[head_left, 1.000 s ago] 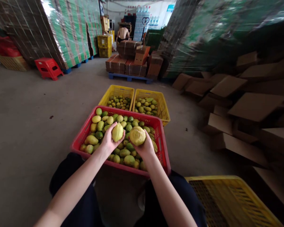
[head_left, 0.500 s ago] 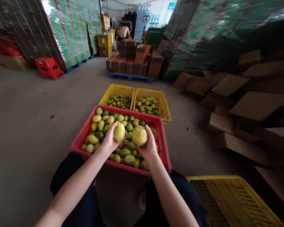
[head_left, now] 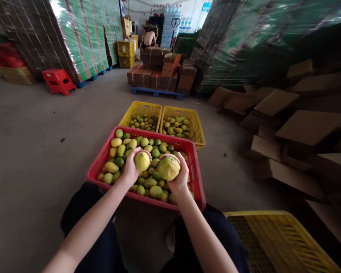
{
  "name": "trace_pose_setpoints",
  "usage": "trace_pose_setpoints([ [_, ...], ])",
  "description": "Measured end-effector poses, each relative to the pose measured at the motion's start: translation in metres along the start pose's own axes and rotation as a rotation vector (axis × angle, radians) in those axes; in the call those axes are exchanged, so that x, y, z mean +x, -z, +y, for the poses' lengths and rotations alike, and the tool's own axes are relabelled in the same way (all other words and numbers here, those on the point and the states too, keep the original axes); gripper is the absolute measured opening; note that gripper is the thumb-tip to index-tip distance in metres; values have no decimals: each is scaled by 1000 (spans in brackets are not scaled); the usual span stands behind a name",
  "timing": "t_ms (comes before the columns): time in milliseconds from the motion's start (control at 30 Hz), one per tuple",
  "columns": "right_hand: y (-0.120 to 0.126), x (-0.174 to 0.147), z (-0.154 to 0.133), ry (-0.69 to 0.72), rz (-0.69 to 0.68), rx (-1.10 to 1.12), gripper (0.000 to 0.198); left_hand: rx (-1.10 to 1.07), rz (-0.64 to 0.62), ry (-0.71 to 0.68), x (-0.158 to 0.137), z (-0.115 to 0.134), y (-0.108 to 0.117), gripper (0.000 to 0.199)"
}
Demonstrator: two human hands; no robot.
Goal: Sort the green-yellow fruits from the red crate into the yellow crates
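Note:
My left hand [head_left: 131,170] is closed round a yellow lemon [head_left: 142,161], its tip turned up toward me. In my right hand [head_left: 180,177] sits a larger, lumpy yellow-green lemon [head_left: 169,168], with the fingers curled behind it. Both hands hover over a red plastic crate [head_left: 199,178] filled with green and yellow lemons [head_left: 150,183]. The two held lemons are a small gap apart. The fingers behind each fruit are partly hidden.
Beyond the red crate stand two yellow crates [head_left: 197,129] of similar fruit. A third yellow crate [head_left: 284,227] is at my right knee. Cardboard boxes [head_left: 281,102] pile up at right. Bundled cartons lie on a blue pallet [head_left: 156,92]; a red stool [head_left: 59,81] and a person [head_left: 149,38] are farther off.
Both lemons have been turned in my hands, so different sides face me. My hands stay over the red crate, shifted only slightly.

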State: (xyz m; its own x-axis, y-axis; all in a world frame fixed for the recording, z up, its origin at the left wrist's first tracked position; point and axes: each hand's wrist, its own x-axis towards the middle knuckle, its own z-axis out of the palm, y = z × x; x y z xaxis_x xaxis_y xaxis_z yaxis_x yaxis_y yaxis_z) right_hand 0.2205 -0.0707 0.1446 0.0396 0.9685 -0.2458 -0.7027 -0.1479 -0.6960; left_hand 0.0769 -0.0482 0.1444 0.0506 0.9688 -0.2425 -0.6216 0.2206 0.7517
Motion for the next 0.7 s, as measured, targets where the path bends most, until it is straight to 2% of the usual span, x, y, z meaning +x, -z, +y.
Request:
trace_pose_setpoints([
  [100, -1, -8, -1, 269, -111, -156, 29, 168, -102, -197, -6, 0, 2, 32],
  [200, -2, -16, -5, 371, -162, -263, 23, 283, -157, -281, -12, -1, 5, 33],
  [300, -3, -20, -7, 317, -138, -257, 17, 279, -140, -265, -15, -2, 6, 30],
  [433, -4, -23, -7, 263, -105, -263, 19, 174, -81, -164, -17, -1, 3, 27],
  [600, -8, -22, -7, 287, -114, -247, 20, 231, -96, -210, -17, 0, 0, 28],
  [700, -9, -17, -6, 187, -73, -188, 27, 156, -37, -80, -12, 2, -3, 28],
])
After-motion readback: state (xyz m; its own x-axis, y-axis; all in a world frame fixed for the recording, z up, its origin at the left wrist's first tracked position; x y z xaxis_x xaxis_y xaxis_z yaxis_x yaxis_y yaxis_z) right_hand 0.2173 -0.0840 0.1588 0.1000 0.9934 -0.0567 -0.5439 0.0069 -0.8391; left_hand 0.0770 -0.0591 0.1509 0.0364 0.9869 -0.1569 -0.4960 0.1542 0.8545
